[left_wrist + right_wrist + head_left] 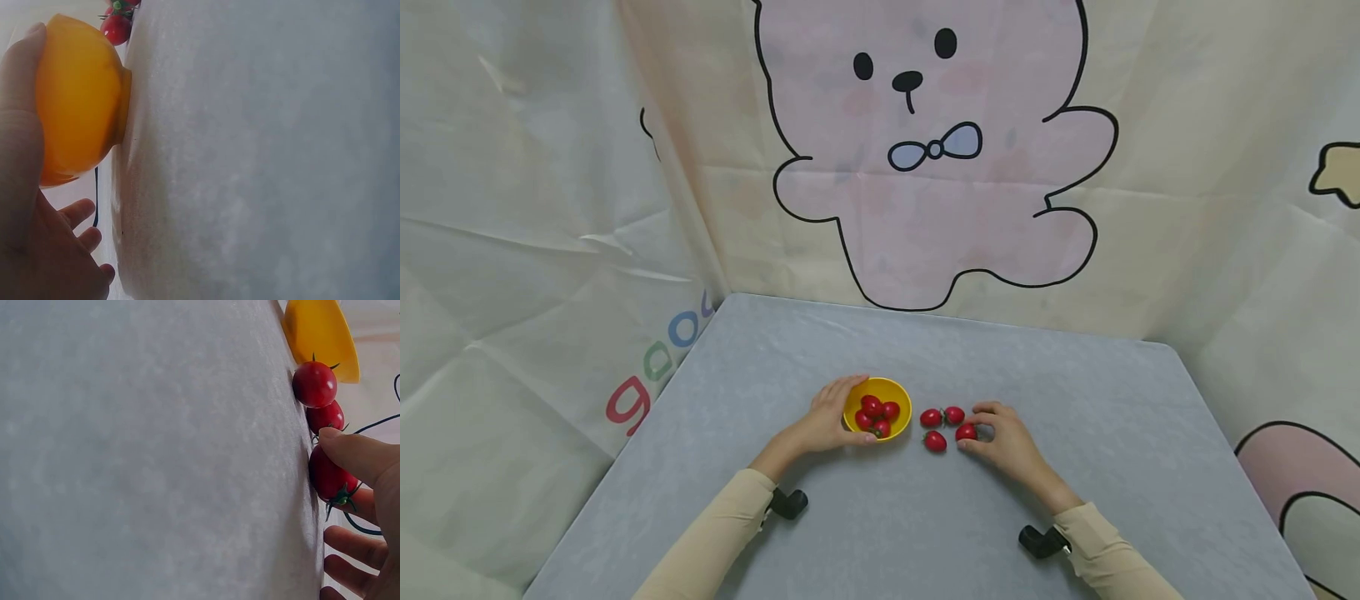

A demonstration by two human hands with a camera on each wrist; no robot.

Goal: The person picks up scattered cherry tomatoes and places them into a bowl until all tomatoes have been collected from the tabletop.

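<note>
A yellow bowl [903, 421] with several red cherry tomatoes [871, 406] inside stands upright on the table. My left hand [829, 419] grips its left side, thumb at the near rim and fingers at the far rim; in the left wrist view the thumb [22, 81] lies along the bowl's wall [78, 100]. To the right of the bowl, my right hand [1006, 442] pinches a cherry tomato [966, 432] between thumb and index finger. That tomato [328, 475] still appears to touch the table, its green stem showing. Three loose tomatoes [935, 442] lie between bowl and right hand.
A grey cloth covers the table [880, 533]. Pale curtains with a printed bear [925, 208] hang behind it and at both sides. Black camera mounts [788, 503] are strapped to both wrists.
</note>
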